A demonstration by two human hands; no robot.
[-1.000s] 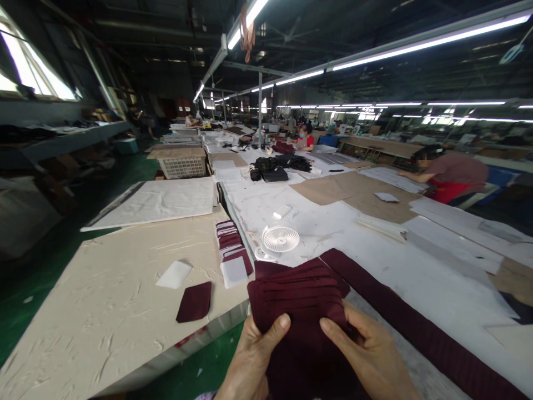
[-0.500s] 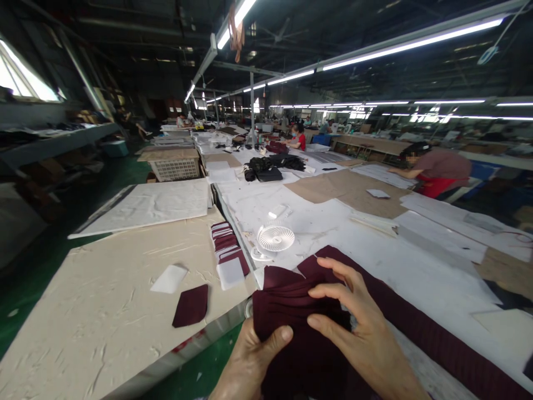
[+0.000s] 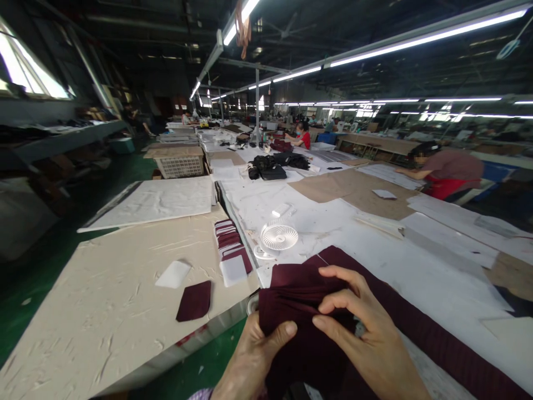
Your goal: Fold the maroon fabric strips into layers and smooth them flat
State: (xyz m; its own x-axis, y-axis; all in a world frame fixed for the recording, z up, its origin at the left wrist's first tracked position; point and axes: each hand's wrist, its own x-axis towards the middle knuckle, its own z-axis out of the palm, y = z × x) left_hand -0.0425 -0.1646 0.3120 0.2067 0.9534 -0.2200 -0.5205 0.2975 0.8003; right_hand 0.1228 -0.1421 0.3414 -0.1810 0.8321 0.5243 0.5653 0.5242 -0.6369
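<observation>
A dark maroon piece of fabric (image 3: pixel 297 328) hangs bunched in front of me at the table's edge. My left hand (image 3: pixel 258 344) grips its left side, thumb on top and fingers hidden behind. With thumb and middle finger nearly together, my right hand (image 3: pixel 358 316) pinches folds of the same fabric near its upper right, index finger arched above. Beyond, a long maroon fabric strip (image 3: pixel 420 316) runs along the white table (image 3: pixel 353 250) to the lower right. A small maroon patch (image 3: pixel 194 301) and a white patch (image 3: pixel 174 274) lie on the beige board to the left.
On the beige board (image 3: pixel 104 289) sits an overlapping row of maroon and white patches (image 3: pixel 231 247). A white fan (image 3: pixel 280 237) lies beyond my hands. Farther off are dark bundles (image 3: pixel 277 165), brown paper (image 3: pixel 353 189), a plastic crate (image 3: pixel 179 165) and a bending person (image 3: pixel 449 166).
My right thumb and middle finger have drawn closer together on the fabric, and its top folds have shifted. The whole view has swung slightly left.
</observation>
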